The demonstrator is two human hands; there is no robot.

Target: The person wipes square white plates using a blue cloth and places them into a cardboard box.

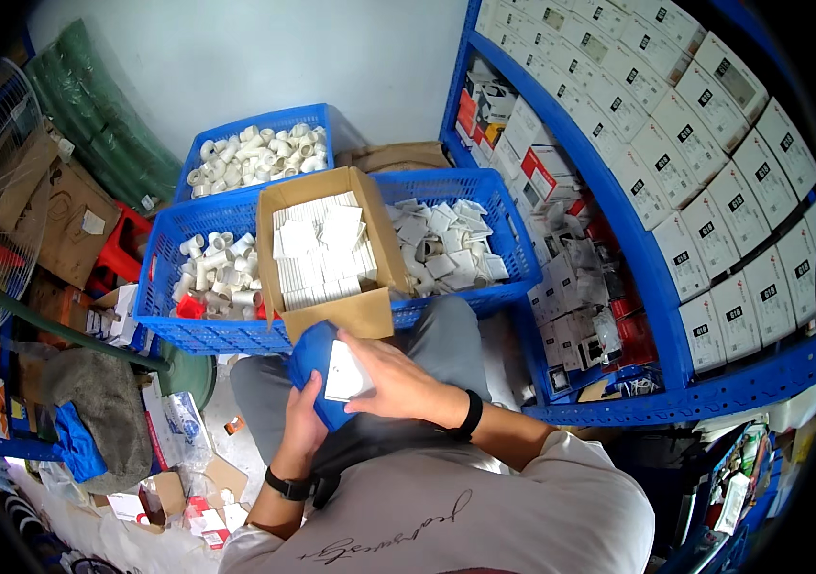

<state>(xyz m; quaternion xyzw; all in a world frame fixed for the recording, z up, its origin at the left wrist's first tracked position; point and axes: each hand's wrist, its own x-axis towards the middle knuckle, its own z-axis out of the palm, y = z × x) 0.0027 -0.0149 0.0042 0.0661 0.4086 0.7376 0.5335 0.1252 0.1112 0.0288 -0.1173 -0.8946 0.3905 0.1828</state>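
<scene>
A blue cloth (311, 349) is bunched over my lap, with my left hand (305, 420) gripping its lower left side. In my right hand (395, 380) is a white square plate (348, 373), pressed against the cloth. Just beyond my hands stands an open cardboard box (383, 237), holding rows of similar white square plates (318, 280) with a few loose ones on top. Its near flap hangs down close to the cloth.
Blue plastic crates with white pipe fittings (264, 154) and loose white plates (451, 222) surround the box. Blue shelving (673, 323) with white cartons (702, 287) rises at right. At left are a fan (2, 179), a red stool (124, 247) and a grey cloth (96, 387).
</scene>
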